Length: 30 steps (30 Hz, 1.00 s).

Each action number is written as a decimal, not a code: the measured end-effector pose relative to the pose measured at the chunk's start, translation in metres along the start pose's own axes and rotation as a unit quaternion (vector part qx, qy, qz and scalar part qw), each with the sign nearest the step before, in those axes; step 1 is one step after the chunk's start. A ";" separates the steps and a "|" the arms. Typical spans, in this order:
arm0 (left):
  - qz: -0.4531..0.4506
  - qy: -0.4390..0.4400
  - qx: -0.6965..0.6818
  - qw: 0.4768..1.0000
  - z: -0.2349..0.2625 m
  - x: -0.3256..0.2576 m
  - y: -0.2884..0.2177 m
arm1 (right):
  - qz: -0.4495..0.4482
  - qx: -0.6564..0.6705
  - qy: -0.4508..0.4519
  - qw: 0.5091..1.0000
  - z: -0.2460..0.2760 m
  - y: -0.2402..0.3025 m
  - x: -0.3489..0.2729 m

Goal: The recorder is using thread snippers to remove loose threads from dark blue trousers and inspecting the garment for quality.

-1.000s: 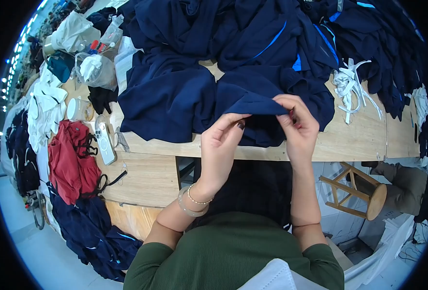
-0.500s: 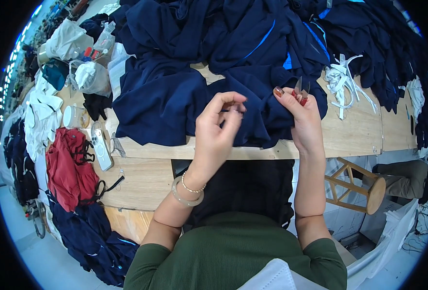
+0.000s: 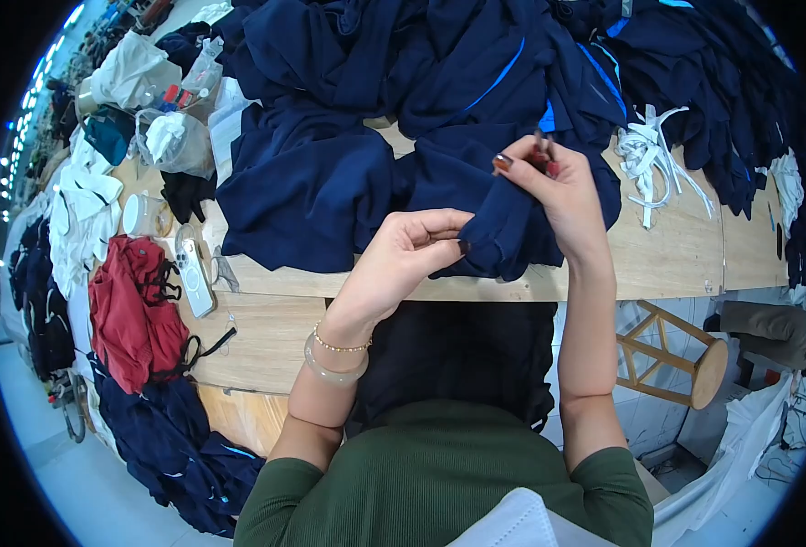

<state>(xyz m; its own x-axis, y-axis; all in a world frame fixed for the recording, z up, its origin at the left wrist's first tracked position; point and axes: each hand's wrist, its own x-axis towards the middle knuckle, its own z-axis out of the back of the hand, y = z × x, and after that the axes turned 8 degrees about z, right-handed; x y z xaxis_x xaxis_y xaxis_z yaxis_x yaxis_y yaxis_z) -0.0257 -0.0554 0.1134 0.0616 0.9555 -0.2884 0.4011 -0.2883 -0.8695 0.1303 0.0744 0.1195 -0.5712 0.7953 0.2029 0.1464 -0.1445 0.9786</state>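
Note:
A navy blue garment [image 3: 307,201] lies rumpled along the near edge of the table. My left hand [image 3: 398,264], with a bangle and a thin bracelet on its wrist, pinches a fold of this garment between thumb and fingers. To its right, my right hand [image 3: 562,196] is closed round small red-handled thread snips [image 3: 544,162], whose blades point away from me. The same hand's thumb and forefinger rest at the raised part of the cloth; whether they also grip it is hard to tell.
More navy garments [image 3: 321,55] with light blue trim are heaped at the back. White strips [image 3: 647,159] lie to the right. On the left are a phone [image 3: 194,278], a red bag [image 3: 134,319] and a plastic bag [image 3: 173,144]. A wooden stool [image 3: 709,374] stands below right.
My left hand has come down onto the cloth and taken hold of a fold, which is now lifted. My right hand has shifted slightly left and turned with the snips.

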 end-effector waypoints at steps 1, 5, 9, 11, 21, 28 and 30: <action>0.000 -0.001 0.000 1.000 0.001 0.000 0.001 | -0.006 0.021 0.020 1.000 -0.002 -0.005 0.002; 0.059 -0.020 -0.102 0.993 0.006 0.003 0.005 | 0.008 -0.095 0.086 0.992 -0.006 -0.012 0.001; 0.048 -0.029 -0.193 0.980 0.000 0.004 0.006 | 0.111 -0.075 -0.060 0.989 -0.001 -0.015 -0.007; 0.033 -0.032 -0.210 0.977 0.001 0.002 0.007 | 0.116 -0.132 -0.011 0.984 0.002 0.001 -0.018; -0.004 -0.042 -0.216 0.975 -0.007 0.007 0.012 | 0.157 -0.150 0.014 0.976 -0.012 0.006 -0.033; -0.023 -0.053 -0.223 0.973 -0.004 0.006 0.012 | 0.088 -0.138 -0.090 0.982 -0.005 0.007 -0.043; -0.020 -0.055 -0.225 0.973 -0.008 0.006 0.010 | 0.062 -0.142 -0.105 0.982 -0.003 0.007 -0.051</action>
<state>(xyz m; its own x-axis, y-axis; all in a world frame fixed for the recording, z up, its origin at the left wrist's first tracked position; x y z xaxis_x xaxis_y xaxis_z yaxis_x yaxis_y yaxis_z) -0.0145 -0.0518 0.1063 -0.0502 0.9463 -0.3195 0.7626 -0.1703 -0.6240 0.1577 0.0308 0.1163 -0.3795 0.8610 0.3385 -0.0443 -0.3823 0.9230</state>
